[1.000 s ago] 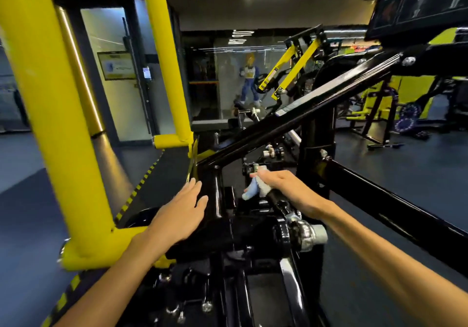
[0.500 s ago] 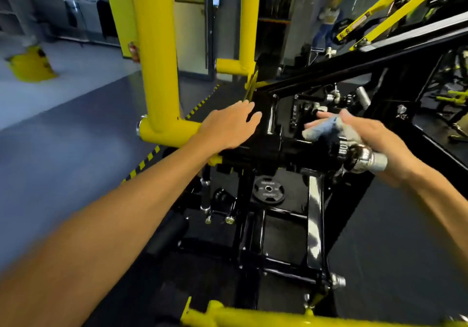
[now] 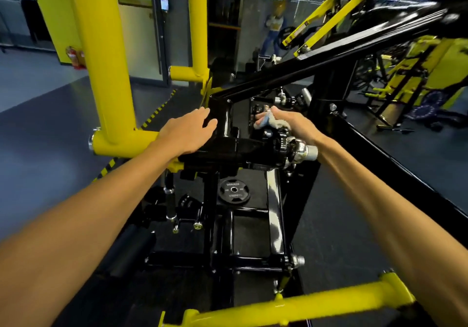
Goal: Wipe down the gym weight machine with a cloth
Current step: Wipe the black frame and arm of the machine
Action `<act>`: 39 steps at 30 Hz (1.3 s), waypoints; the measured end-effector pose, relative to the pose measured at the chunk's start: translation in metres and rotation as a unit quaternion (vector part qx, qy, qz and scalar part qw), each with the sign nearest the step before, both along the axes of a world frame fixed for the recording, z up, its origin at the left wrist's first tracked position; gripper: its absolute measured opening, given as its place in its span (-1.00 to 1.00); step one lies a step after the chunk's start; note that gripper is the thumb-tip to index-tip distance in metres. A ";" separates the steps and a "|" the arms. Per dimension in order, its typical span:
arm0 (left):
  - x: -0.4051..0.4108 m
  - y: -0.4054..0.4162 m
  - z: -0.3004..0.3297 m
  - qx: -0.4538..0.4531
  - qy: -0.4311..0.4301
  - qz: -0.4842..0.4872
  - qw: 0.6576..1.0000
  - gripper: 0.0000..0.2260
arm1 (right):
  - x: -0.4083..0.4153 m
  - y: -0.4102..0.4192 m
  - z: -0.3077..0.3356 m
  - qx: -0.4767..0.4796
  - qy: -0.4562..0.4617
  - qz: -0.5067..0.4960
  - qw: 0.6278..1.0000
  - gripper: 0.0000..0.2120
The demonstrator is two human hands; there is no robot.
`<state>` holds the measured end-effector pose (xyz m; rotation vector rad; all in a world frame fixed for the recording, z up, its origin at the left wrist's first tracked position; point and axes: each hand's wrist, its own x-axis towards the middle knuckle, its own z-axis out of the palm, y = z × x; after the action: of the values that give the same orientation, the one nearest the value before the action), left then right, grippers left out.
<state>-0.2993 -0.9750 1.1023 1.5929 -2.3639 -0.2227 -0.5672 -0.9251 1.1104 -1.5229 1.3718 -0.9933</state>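
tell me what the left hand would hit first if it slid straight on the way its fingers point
Probably the black upright post of the machine frame: the left hand lies flat with its fingertips already at that post. Depth is hard to judge from this one view.

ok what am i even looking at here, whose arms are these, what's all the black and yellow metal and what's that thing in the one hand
The picture comes from a camera worn on a person's head, looking forward and down, so the two bare arms reaching away from you are that person's own.

The metal is a gym weight machine: a glossy black frame with thick yellow tubes on the left and along the bottom edge. A small black weight plate sits low down inside the frame. More yellow and black machines stand in the background on the right.

The left hand lies flat, fingers straight, on the black frame, holding nothing. The right hand grips a small bunched cloth, pale grey and bluish, against a black part next to a shiny chrome peg. The person is wiping the machine clean.
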 end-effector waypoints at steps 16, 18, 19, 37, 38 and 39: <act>-0.001 -0.001 -0.002 -0.013 0.020 -0.041 0.999 -0.46 | 0.009 0.060 0.024 0.016 0.014 -0.010 1.000 -0.57; -0.001 0.000 -0.002 -0.023 0.022 -0.038 0.999 -0.47 | 0.010 0.036 0.021 0.005 0.061 -0.014 0.998 -0.57; -0.001 0.001 -0.003 -0.027 0.022 -0.035 0.999 -0.47 | 0.011 0.026 0.021 0.005 0.081 -0.015 0.997 -0.57; -0.111 0.006 0.023 0.047 0.191 -0.095 0.976 -0.48 | -0.033 0.035 -0.013 0.016 -0.161 -0.037 0.986 -0.66; -0.127 0.007 0.028 0.062 0.194 -0.104 0.973 -0.48 | -0.050 0.050 -0.010 0.006 -0.170 -0.033 0.985 -0.68; -0.143 0.006 0.032 0.078 0.196 -0.113 0.971 -0.48 | -0.068 0.064 -0.006 -0.019 -0.178 -0.035 0.983 -0.68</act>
<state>-0.4419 -0.9686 1.1345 1.1974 -2.2474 -0.7159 -0.6349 -0.8606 1.1043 -1.2550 1.1609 -1.2721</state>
